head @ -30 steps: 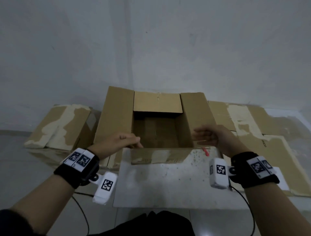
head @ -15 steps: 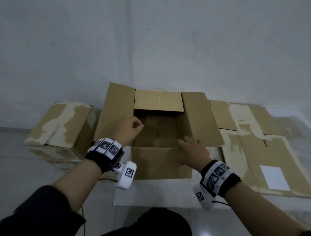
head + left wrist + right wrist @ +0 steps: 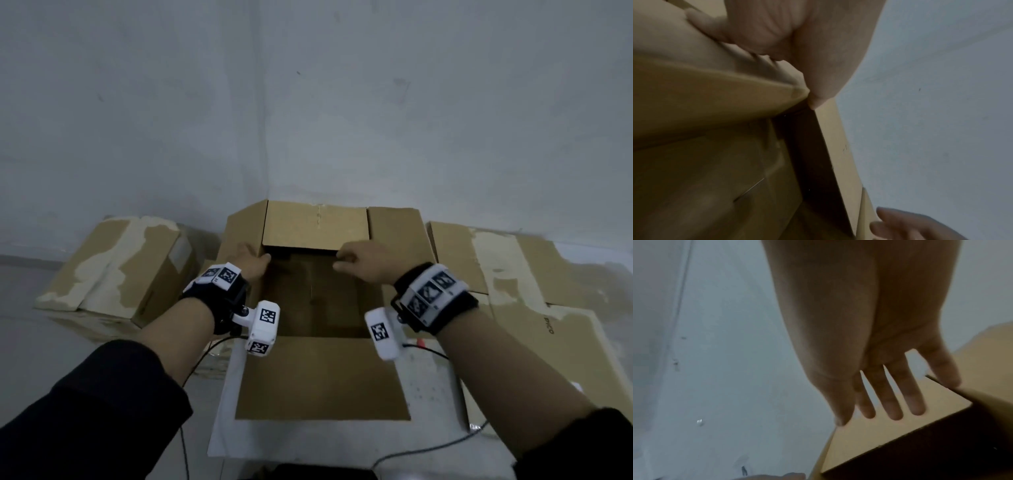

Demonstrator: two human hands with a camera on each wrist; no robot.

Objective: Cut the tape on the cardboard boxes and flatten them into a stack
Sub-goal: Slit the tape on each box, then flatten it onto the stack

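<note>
Cardboard box [image 3: 322,373] sits open directly between both forearms, top flaps splayed outward, its far flap [image 3: 317,224] standing up just beyond the fingertips. Left hand [image 3: 251,262] is at the far-left corner of the opening; the left wrist view shows the thumb on the inner edge and fingers [image 3: 702,24] curled over the side flap, so it reads as gripping that flap. Right hand [image 3: 364,262] is at the far-right corner with fingers [image 3: 892,402] extended and slightly spread, resting against the far flap, grasping nothing. Judgement: the step in hand looks like folding the flaps out or collapsing the walls. Risks: the bottom seam, seen dimly inside, may still be taped; pushing the walls then would buckle or tear the board rather than fold it flat. Uneven effort, one hand gripping and one only pressing, could skew the box sideways off the white sheet [image 3: 435,394] under it. A red-tipped item [image 3: 420,342] lies just beside the right wrist, unclear what; if it is the cutter, the sliding box or forearm could knock it. Flattened boxes [image 3: 534,274] lie right of the right hand, an unflattened box [image 3: 113,267] left of the left hand.
</note>
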